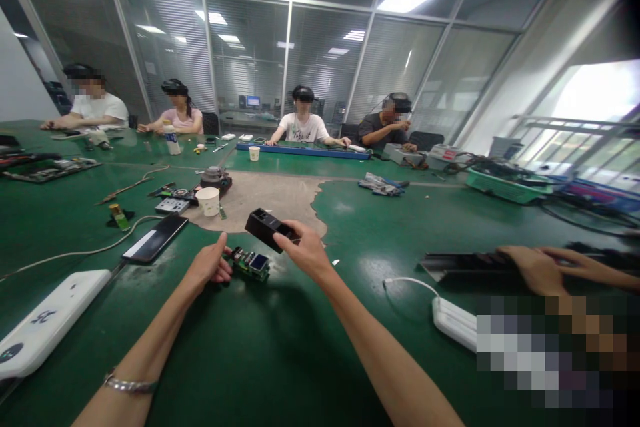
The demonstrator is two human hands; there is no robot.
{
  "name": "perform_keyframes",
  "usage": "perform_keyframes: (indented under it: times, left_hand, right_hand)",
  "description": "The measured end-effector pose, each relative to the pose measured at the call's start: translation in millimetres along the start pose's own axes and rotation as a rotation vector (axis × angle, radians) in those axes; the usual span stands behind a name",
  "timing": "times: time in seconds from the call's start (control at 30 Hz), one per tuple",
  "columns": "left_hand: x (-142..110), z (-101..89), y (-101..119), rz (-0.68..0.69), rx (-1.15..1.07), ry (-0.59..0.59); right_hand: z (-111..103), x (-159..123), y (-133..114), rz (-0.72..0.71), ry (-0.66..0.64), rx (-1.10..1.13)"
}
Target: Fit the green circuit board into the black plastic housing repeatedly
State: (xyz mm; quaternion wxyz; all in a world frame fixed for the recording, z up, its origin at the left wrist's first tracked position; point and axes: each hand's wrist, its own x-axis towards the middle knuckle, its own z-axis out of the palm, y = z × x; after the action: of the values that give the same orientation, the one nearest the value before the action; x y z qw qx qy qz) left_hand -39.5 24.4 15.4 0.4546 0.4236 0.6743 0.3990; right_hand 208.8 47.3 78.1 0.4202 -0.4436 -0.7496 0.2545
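Observation:
My right hand grips a black rectangular plastic housing by its near right end, tilted above the table. Its upper side shows openings. Just below and left of the housing lies a green circuit board with a small dark square screen and other parts on it. Beside the board's left end is my left hand, thumb raised apart from loosely curled fingers. The fingertips are close to the board; whether they touch it I cannot tell.
On the green table, a phone, a white power bank and a paper cup stand left. A neighbour's hands work on a long dark part at right. Gloves and a green basket lie farther off. Several people sit opposite.

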Motion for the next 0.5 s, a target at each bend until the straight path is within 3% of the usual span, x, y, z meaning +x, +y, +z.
perform_keyframes:
  times: [0.13,0.3,0.5]
  left_hand:
    - [-0.1,-0.2,0.0,-0.004,0.010,-0.002]
    - [1.9,-0.4,-2.2,0.008,0.027,-0.009]
    - [1.8,1.7,-0.6,-0.013,0.036,0.028]
  right_hand:
    - [-27.5,-6.6,32.4,0.032,-0.055,0.006]
    - [-39.7,-35.2,73.4,0.060,-0.081,-0.091]
    - [-42.2,-46.5,82.8,0.036,-0.114,-0.126]
